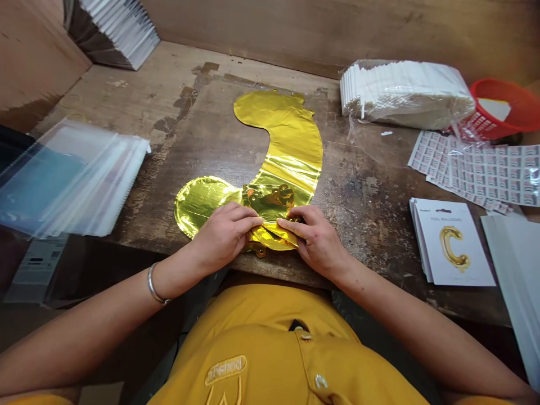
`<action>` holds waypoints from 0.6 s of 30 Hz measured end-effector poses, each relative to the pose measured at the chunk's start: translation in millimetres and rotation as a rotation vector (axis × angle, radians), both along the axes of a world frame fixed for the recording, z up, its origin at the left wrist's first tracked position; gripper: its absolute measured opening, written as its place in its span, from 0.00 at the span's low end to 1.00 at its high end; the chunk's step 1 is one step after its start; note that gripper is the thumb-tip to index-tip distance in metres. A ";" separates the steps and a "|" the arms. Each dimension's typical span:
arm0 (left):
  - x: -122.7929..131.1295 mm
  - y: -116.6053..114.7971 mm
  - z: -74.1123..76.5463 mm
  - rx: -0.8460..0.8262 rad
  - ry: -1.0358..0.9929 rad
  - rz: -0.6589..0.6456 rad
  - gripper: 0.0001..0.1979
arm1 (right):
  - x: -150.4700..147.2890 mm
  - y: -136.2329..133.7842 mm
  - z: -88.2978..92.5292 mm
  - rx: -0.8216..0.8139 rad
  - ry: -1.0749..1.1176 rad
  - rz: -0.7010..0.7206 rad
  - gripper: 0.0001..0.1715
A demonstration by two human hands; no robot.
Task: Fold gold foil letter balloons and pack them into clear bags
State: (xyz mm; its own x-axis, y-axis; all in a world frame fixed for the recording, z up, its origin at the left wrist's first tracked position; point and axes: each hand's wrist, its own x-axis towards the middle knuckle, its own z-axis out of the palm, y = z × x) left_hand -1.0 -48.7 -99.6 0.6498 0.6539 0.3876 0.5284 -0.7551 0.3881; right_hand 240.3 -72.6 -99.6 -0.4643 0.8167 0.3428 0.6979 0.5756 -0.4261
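A flat gold foil balloon (291, 135), curved like a letter C, lies on the worn wooden table. Its near edge is gathered and folded over, right in front of my body. My left hand (225, 233) pinches the folded foil with thumb and forefinger, and a silver bangle sits on that wrist. From the other side, my right hand (316, 236) grips the same fold, its fingertips close to the left ones. Small foil tabs with holes stick out around the fold. What lies beneath the fingers is hidden.
Clear plastic sleeves (76, 174) are piled at the left. On the right lie balloon cards (453, 244) printed with a gold C, sticker sheets (493, 171) and white cards (517, 270). Behind them are bagged white sticks (405, 93) and a red basket (514, 109). Another white stack (120, 34) stands back left.
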 end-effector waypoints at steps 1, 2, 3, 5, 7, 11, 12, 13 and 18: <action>0.8 0.4 -0.6 -0.004 -0.006 0.007 0.15 | -0.3 0.6 0.2 -0.002 0.002 0.009 0.16; 1.6 0.7 -1.1 -0.011 -0.011 0.014 0.14 | -0.6 1.3 0.5 -0.008 0.009 0.013 0.16; 2.5 0.8 -1.4 -0.020 -0.016 0.022 0.13 | -0.8 2.3 0.9 -0.019 0.017 0.013 0.17; 4.8 0.8 -0.7 -0.045 -0.007 0.060 0.09 | -1.0 4.5 2.2 -0.047 0.039 -0.003 0.15; 7.7 0.2 2.3 -0.079 0.033 0.127 0.05 | -1.6 7.3 4.4 -0.077 0.063 -0.045 0.10; 14.9 -1.3 13.0 -0.168 0.134 0.266 0.08 | -5.7 12.7 10.3 -0.133 0.045 -0.169 0.11; 16.6 -1.4 15.6 -0.187 0.153 0.292 0.09 | -7.2 13.6 11.4 -0.137 0.032 -0.198 0.12; 18.2 -1.2 17.6 -0.197 0.171 0.316 0.10 | -8.8 14.2 12.0 -0.137 0.021 -0.223 0.14; 22.5 3.9 16.5 -0.147 0.239 0.418 0.11 | -14.4 15.8 9.7 -0.126 -0.016 -0.293 0.18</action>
State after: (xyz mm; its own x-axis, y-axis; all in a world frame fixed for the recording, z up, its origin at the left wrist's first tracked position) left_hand 21.6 -44.8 -83.1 0.3803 0.9136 0.1442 0.8610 -0.4066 0.3056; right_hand 225.9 -56.8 -89.8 -0.2079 0.9519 0.2252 0.8334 0.2929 -0.4687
